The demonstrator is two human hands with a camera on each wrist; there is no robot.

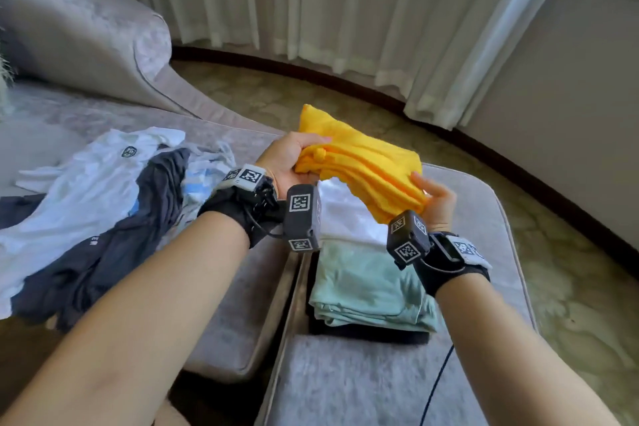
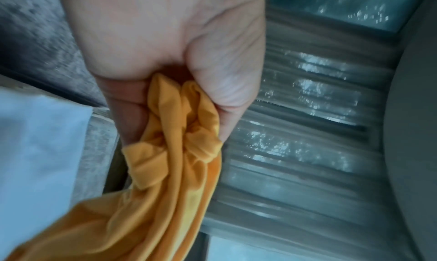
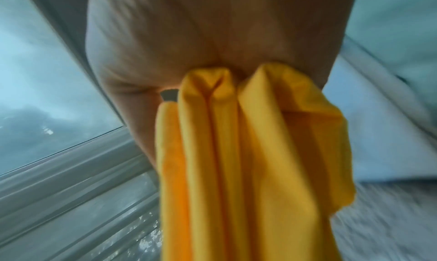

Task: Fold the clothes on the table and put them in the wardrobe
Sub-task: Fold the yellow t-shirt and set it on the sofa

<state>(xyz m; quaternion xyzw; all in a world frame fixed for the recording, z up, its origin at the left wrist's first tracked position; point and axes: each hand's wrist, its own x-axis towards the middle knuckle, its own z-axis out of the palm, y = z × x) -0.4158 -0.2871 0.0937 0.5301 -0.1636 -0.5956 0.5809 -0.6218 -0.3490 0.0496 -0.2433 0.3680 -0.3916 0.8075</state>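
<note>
We note both hands closed on 1 yellow garment, held in the air above the grey ottoman. The left hand grips a bunched end, fingers curled round soft, gathered folds; the left wrist view shows a knotted-looking wad of orange-yellow knit fabric squeezed in the fist. The right hand pinches the other end, where the cloth falls in long, parallel pleats below the palm. Under the garment lies a stack of folded clothes: a mint-green piece on top of a black one, white fabric behind. To the left, on the plush grey sofa, we see a loose heap: a white shirt with a small badge and a dark navy garment, both crumpled.
</note>
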